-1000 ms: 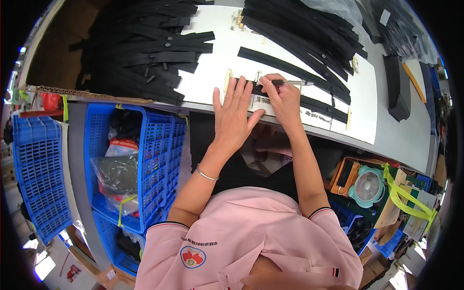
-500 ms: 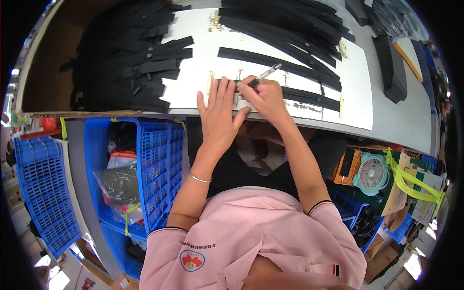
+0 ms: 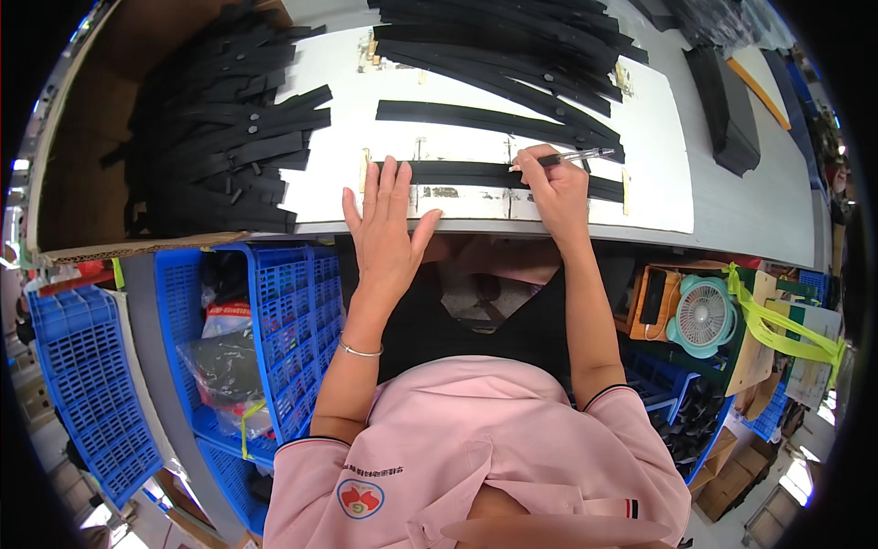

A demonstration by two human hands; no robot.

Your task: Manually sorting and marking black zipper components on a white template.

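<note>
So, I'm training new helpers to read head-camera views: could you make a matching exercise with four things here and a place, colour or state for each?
1. Left hand
2. Pen
3. Small fan
4. Cardboard box

A. Turquoise
B. Holding part of a pile of black strips
C. Spread flat over the left end of a black strip
D. Held in the right hand

Pairs: 1-C, 2-D, 3-A, 4-B
</note>
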